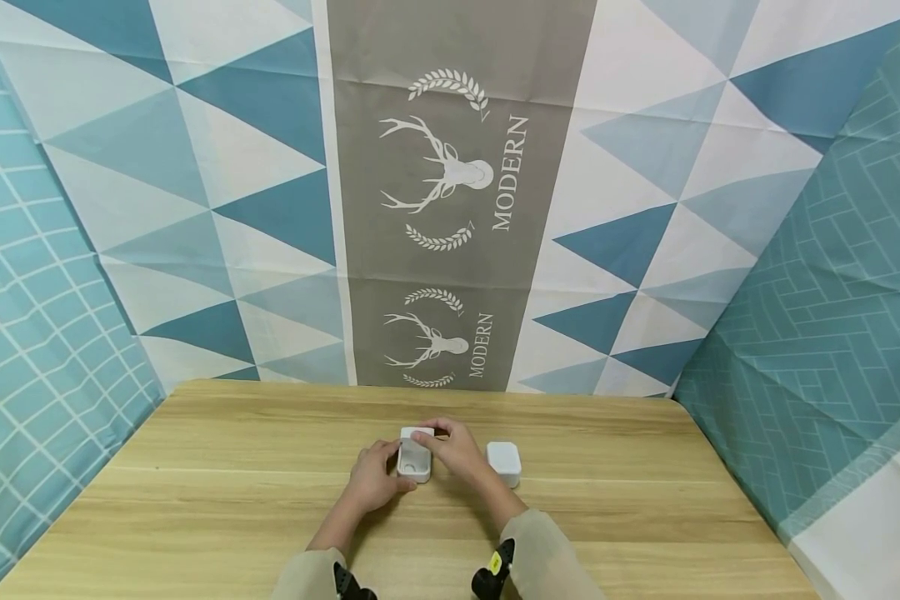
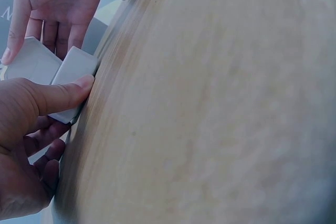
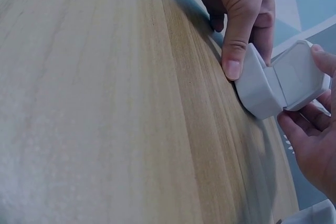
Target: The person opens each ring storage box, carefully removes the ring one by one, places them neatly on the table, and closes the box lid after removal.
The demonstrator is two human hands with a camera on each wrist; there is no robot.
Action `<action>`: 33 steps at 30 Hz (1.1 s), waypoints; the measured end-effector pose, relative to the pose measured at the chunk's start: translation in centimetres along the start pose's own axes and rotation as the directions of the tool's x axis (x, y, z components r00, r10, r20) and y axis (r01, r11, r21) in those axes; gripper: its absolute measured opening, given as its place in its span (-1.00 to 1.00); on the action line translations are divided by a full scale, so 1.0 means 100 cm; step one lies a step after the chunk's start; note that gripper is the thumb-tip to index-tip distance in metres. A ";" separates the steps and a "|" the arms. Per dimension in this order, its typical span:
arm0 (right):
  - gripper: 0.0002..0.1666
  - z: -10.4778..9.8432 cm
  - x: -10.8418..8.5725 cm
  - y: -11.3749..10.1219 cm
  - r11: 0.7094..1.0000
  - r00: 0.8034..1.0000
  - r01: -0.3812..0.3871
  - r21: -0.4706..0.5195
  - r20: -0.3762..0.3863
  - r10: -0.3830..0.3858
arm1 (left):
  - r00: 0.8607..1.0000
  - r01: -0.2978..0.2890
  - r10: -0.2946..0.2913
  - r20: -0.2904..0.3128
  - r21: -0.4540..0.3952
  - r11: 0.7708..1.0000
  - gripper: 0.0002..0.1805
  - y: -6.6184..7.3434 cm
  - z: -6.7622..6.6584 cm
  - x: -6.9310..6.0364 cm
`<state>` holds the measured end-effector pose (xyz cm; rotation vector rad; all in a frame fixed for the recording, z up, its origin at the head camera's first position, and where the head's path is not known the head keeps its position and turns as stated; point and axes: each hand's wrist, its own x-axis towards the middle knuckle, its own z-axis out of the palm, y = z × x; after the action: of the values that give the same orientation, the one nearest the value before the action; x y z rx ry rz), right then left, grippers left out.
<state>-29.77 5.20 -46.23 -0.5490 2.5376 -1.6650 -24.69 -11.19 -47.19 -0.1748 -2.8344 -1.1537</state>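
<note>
Box [image 1: 414, 467] on the counter [image 1: 232, 483], left hand [image 1: 373, 477] alongside, fingers gripping the base [image 3: 260, 92]; opposite, the right hand [image 1: 455, 450], fingers pinching the raised lid [image 3: 300, 74]!

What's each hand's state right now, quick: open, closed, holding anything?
Left hand: closed, holding the white box base.
Right hand: closed, holding that box's raised lid.

A makeshift curtained booth, shown by patterned hangings [image 1: 450, 275] around a wooden tabletop [image 1: 630, 508].
</note>
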 end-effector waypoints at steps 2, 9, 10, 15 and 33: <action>-0.58 0.000 0.000 -0.001 1.000 1.000 0.000 0.003 -0.001 0.000 | 1.000 -0.001 0.001 -0.001 -0.001 1.000 -0.24 0.000 0.000 0.000; -0.53 0.001 0.001 0.002 1.000 1.000 0.005 0.000 -0.001 -0.005 | 1.000 -0.006 0.006 -0.004 -0.002 1.000 -0.24 0.000 0.000 0.000; -0.53 0.001 0.001 0.002 1.000 1.000 0.005 0.001 -0.003 -0.005 | 1.000 -0.006 0.006 -0.005 -0.002 1.000 -0.24 0.000 0.000 0.000; -0.55 0.001 0.000 0.001 1.000 1.000 -0.001 0.013 -0.010 0.002 | 1.000 -0.014 0.014 -0.006 0.005 1.000 -0.23 0.000 -0.001 -0.001; -0.61 0.003 0.004 0.005 1.000 0.999 0.022 0.007 -0.034 -0.022 | 0.999 -0.027 0.028 -0.027 0.008 1.000 -0.24 -0.002 0.001 0.000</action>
<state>-30.23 5.01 -46.72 -0.5547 2.5568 -1.7055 -24.69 -11.21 -47.40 -0.1955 -2.8035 -1.1315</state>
